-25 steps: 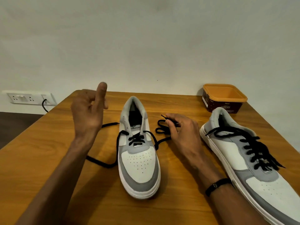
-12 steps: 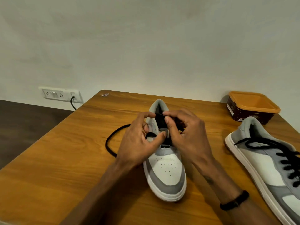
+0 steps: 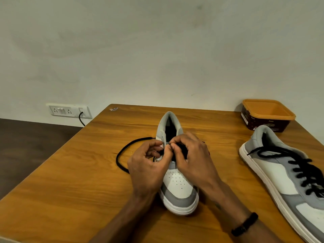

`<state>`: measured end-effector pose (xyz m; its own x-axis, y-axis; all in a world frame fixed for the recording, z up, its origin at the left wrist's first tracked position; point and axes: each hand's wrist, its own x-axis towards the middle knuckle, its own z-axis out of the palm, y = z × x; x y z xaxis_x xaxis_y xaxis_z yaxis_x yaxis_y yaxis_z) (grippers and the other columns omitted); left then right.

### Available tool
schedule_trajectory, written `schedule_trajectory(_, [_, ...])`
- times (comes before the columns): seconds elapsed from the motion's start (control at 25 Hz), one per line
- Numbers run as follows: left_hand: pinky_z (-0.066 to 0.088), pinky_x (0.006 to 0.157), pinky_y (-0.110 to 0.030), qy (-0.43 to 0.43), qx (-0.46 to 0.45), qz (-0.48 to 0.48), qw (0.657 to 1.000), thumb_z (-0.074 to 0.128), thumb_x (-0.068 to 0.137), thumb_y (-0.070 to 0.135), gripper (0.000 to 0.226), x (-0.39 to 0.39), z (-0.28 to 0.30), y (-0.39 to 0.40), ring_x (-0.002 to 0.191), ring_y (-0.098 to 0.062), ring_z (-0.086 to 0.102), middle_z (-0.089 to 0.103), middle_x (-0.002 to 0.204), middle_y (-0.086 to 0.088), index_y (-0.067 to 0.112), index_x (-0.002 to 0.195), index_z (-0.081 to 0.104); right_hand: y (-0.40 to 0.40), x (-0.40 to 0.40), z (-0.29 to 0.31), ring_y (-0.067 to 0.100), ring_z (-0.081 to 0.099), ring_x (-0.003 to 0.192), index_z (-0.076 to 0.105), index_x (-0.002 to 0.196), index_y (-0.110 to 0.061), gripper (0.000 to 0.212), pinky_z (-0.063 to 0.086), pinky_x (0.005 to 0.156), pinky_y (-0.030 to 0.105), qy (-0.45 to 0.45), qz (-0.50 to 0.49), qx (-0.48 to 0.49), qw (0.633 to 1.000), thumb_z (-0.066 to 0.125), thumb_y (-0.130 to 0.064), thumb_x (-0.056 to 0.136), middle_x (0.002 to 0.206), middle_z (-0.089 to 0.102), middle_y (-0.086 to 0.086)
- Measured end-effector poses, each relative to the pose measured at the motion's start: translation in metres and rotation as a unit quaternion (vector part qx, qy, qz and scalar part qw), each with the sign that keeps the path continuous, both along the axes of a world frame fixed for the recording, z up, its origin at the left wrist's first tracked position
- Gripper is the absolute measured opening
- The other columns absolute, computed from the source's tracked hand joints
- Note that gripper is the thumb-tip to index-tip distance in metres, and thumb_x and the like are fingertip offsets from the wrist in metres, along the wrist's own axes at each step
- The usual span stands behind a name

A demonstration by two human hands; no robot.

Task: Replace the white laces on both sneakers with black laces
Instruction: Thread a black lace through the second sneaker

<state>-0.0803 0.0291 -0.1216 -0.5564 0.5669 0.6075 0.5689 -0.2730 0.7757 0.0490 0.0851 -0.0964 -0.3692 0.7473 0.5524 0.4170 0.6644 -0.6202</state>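
2 hands meet over the middle of a grey and white sneaker that stands toe toward the camera on the wooden worktop. The left hand and the right hand both pinch a black lace at the eyelets near the tongue, fingertips almost touching; they cover most of the lacing, so how many eyelets are threaded cannot be told. The exact spot where the lace tip sits is hidden between the fingers. A free length of the lace loops out to the left of the sneaker and lies on the worktop, its lower end passing behind the left hand. The right wrist wears a dark band.

A second sneaker lies well apart on the right, already carrying a black lace across its upper; its toe is cut off by the frame edge. Behind it, near the wall, stands an orange tub with a dark printed side; the print is too small to read. A wall socket with a black cable plugged in sits left of the worktop. A small sticker at the far worktop edge is too blurred to make out.
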Motion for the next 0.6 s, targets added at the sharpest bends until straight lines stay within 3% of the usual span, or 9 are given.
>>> schedule_trajectory(0.36, [0.063, 0.068, -0.040, 0.031, 0.013, -0.022, 0.999, 0.084, 0.087, 0.012, 0.014, -0.0025, -0.0055, 0.0015, 0.077, -0.018, 0.074, 0.075, 0.085, 0.008, 0.016, 0.099, 0.079, -0.0015, -0.0046, -0.0059, 0.004, 0.060, 0.090, 0.071, 0.104, -0.027, 0.010, 0.055, 0.076, 0.030, 0.031, -0.026, -0.024, 0.999, 0.061, -0.030, 0.104, 0.099, 0.059, -0.017])
schedule_trajectory(0.6, [0.064, 0.071, -0.035, 0.037, 0.007, -0.030, 0.999, 0.080, 0.087, 0.007, 0.017, -0.0046, -0.0075, 0.0011, 0.079, -0.011, 0.075, 0.077, 0.089, 0.007, 0.014, 0.103, 0.079, -0.0041, -0.0060, -0.0010, 0.005, 0.059, 0.088, 0.070, 0.105, -0.027, 0.013, 0.054, 0.074, 0.029, 0.004, -0.050, -0.011, 0.999, 0.059, -0.034, 0.104, 0.101, 0.060, -0.015])
